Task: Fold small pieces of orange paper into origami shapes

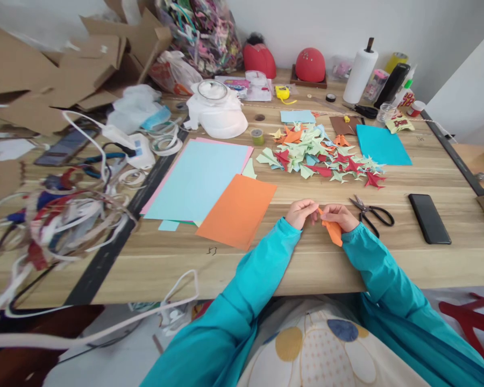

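Observation:
Above the table's front part, my two hands meet around a small folded piece of orange paper (334,233). My right hand (339,216) grips it between thumb and fingers, its wider end hanging toward me. At its upper tip are the pinched fingers of my left hand (302,213); they partly hide that end. Beyond my hands lies a pile of folded paper cranes (306,145) in pale green, red, orange and blue. Black-handled scissors (371,214) lie half open to the right of my right hand. Left of my left hand are orange paper sheets (237,210).
Light blue sheets (197,172) lie over pink ones at left. A phone (429,219) lies at right, a turquoise sheet (383,145) behind it. Tangled straps and cords (76,215) cover the left side. At the back stand a white roll (360,75) and a red pincushion (310,64).

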Demonstrator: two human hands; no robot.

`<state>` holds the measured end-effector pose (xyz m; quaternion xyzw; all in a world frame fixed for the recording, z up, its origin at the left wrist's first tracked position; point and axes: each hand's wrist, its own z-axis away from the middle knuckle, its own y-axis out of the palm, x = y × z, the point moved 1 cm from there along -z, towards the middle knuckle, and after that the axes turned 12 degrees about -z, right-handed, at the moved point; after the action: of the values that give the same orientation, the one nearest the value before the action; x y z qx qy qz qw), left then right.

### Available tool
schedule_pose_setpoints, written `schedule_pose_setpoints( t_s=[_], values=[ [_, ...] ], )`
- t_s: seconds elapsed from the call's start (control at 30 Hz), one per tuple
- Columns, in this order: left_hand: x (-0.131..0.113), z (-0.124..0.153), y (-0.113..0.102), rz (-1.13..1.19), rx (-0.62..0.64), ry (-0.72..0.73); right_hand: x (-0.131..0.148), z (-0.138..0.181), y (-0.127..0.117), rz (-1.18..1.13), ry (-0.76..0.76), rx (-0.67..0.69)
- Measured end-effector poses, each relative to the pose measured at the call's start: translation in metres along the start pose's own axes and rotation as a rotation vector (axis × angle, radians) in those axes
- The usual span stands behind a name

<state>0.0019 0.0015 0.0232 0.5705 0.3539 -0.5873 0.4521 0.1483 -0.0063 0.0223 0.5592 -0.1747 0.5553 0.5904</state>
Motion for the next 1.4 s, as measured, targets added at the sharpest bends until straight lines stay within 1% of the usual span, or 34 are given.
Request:
schedule_pose_setpoints(
  t_s=[0.17, 0.23, 0.33, 0.4, 0.47, 0.5, 0.57, 0.63, 0.73, 0.8, 0.87, 1.0, 1.13, 1.23, 1.4],
  values=[
    [0.001, 0.001, 0.003, -0.11, -0.014, 0.063, 0.002, 0.0, 0.002, -0.002, -0.023, -0.001],
    [0.003, 0.0, 0.003, -0.129, -0.045, 0.071, 0.002, -0.001, 0.002, 0.008, -0.016, -0.01],
    [0.004, -0.001, 0.002, -0.129, -0.144, 0.083, 0.002, -0.004, 0.002, 0.003, -0.003, -0.013],
    [0.002, -0.002, -0.002, -0.126, -0.23, 0.103, 0.001, -0.005, 0.001, -0.044, -0.012, -0.018],
    [-0.001, -0.001, -0.005, -0.124, -0.309, 0.127, 0.0, -0.007, 0.001, -0.107, -0.022, -0.049],
    [-0.002, -0.001, -0.006, -0.122, -0.329, 0.133, 0.0, -0.007, 0.0, -0.129, -0.021, -0.072],
    [-0.004, 0.0, -0.007, -0.105, -0.31, 0.121, -0.001, -0.008, 0.0, -0.155, -0.019, -0.12],
    [-0.004, 0.001, -0.006, -0.107, -0.222, 0.081, -0.001, -0.009, -0.001, -0.167, -0.03, -0.151],
    [0.0, 0.0, -0.001, -0.152, -0.1, 0.001, -0.003, -0.01, -0.003, -0.173, -0.051, -0.138],
    [0.003, 0.0, 0.0, -0.17, -0.076, -0.037, -0.003, -0.01, -0.004, -0.163, -0.054, -0.113],
    [0.004, 0.0, 0.0, -0.187, -0.076, -0.039, -0.003, -0.01, -0.004, -0.146, -0.062, -0.101],
    [0.004, 0.001, -0.002, -0.236, -0.084, 0.002, -0.003, -0.009, -0.004, -0.116, -0.095, -0.096],
    [0.003, 0.002, -0.002, -0.242, -0.096, -0.005, -0.003, -0.009, -0.005, -0.072, -0.13, -0.081],
    [0.004, 0.002, -0.002, -0.23, -0.118, -0.006, -0.004, -0.01, -0.006, -0.068, -0.121, -0.063],
    [0.003, 0.001, -0.002, -0.169, -0.231, -0.021, -0.002, -0.008, -0.004, -0.09, -0.095, -0.067]
  ],
)
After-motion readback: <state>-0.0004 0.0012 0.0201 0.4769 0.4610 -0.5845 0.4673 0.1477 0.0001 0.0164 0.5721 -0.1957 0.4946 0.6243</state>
